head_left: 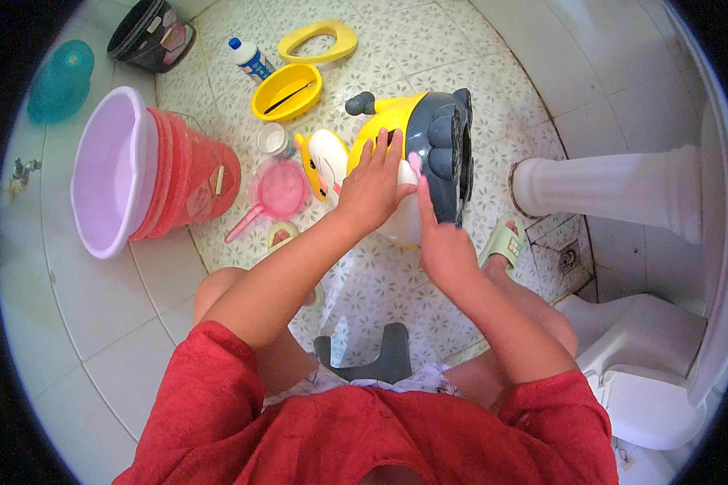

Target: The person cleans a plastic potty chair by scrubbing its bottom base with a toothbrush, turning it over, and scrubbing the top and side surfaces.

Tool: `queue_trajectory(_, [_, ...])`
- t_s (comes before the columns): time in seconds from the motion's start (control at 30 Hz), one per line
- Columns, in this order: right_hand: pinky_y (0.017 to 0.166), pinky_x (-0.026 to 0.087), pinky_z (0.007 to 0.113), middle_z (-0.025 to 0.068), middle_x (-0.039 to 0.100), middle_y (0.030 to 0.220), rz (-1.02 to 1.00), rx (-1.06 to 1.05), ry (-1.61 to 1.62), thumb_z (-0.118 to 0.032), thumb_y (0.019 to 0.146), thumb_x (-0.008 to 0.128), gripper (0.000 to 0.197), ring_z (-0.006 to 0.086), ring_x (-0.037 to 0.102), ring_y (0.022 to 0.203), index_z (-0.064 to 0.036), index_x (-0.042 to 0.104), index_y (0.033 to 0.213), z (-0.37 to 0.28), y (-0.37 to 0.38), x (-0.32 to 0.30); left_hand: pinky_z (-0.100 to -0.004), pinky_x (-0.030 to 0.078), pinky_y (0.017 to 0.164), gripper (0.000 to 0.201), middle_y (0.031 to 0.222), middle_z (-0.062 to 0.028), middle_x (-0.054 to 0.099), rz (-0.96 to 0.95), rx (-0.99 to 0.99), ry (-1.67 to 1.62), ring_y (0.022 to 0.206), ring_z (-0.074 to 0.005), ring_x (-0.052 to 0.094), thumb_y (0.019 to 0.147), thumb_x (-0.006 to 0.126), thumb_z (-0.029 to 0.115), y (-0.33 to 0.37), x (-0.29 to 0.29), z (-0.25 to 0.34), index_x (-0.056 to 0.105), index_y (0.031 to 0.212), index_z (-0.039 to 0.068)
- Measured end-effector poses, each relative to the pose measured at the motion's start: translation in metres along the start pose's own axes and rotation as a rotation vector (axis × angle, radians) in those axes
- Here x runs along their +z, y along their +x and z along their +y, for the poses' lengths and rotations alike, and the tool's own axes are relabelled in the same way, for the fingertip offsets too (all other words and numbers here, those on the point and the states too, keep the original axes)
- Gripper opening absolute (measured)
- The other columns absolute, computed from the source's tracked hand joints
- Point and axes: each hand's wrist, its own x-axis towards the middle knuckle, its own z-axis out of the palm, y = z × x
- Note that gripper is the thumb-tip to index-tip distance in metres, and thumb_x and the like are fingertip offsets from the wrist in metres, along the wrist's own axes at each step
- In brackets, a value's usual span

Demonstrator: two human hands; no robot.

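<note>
A yellow, white and grey child's potty [412, 153] shaped like an animal lies tipped on its side on the tiled floor. My left hand [372, 182] rests flat on its white and yellow body, fingers spread. To its right, my right hand [441, 242] presses a small pink and white thing against the potty's grey underside; whether it is a sponge or a cloth I cannot tell. Both forearms reach forward from red sleeves.
A yellow potty bowl [287, 91], a yellow seat ring [319, 42], a white bottle [249, 58], a pink scoop [279, 192], a red bucket with a lilac basin [150, 174], a dark bin [150, 34], a white pedestal [615, 190], a toilet [655, 372] and a grey stool [368, 356] surround me.
</note>
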Motion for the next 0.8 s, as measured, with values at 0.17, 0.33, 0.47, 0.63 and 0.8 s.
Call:
queue_trajectory(0.17, [0.056, 0.053, 0.05, 0.0234, 0.065, 0.072, 0.052, 0.007, 0.029, -0.007, 0.083, 0.048, 0.082, 0.0382, 0.065, 0.061, -0.0117, -0.002, 0.149, 0.009, 0.016, -0.006, -0.0454, 0.03, 0.108, 0.084, 0.146, -0.0278, 0.025, 0.013, 0.01, -0.003, 0.13, -0.0458, 0.032, 0.082, 0.066, 0.031, 0.002, 0.003, 0.004, 0.019, 0.145, 0.004])
queue_trajectory(0.33, [0.055, 0.053, 0.048, 0.0224, 0.065, 0.07, -0.006, -0.012, 0.031, -0.006, 0.083, 0.048, 0.083, 0.0364, 0.065, 0.06, -0.0099, -0.001, 0.149, -0.004, -0.002, 0.006, -0.0459, 0.032, 0.107, 0.079, 0.146, -0.0288, 0.025, -0.021, -0.008, 0.036, 0.13, -0.0469, 0.032, 0.083, 0.065, 0.03, 0.002, -0.002, 0.005, 0.02, 0.147, 0.018])
queue_trajectory(0.47, [0.054, 0.052, 0.049, 0.0257, 0.063, 0.071, 0.029, -0.01, 0.033, 0.0, 0.075, 0.052, 0.093, 0.0393, 0.063, 0.059, -0.0044, -0.006, 0.147, 0.005, 0.015, -0.004, -0.046, 0.032, 0.107, 0.076, 0.145, -0.0288, 0.025, 0.0, 0.001, -0.006, 0.13, -0.0481, 0.032, 0.084, 0.064, 0.031, 0.006, -0.001, 0.006, 0.02, 0.147, 0.025])
queue_trajectory(0.63, [0.053, 0.052, 0.047, 0.0243, 0.063, 0.07, 0.022, -0.023, 0.107, -0.002, 0.076, 0.052, 0.091, 0.0381, 0.063, 0.058, -0.0024, -0.006, 0.146, -0.003, 0.0, 0.01, -0.046, 0.031, 0.107, 0.075, 0.146, -0.0281, 0.024, -0.029, -0.022, -0.006, 0.131, -0.0482, 0.031, 0.086, 0.062, 0.033, 0.005, -0.003, 0.002, 0.021, 0.147, 0.023])
queue_trajectory(0.8, [0.051, 0.052, 0.048, 0.0235, 0.065, 0.07, 0.134, -0.038, 0.03, -0.006, 0.081, 0.049, 0.085, 0.0352, 0.065, 0.056, -0.0035, -0.005, 0.147, 0.011, 0.016, 0.004, -0.0484, 0.038, 0.101, 0.077, 0.145, -0.0241, 0.028, 0.037, 0.013, 0.02, 0.129, -0.0471, 0.033, 0.084, 0.064, 0.036, 0.007, 0.003, 0.005, 0.023, 0.146, 0.021])
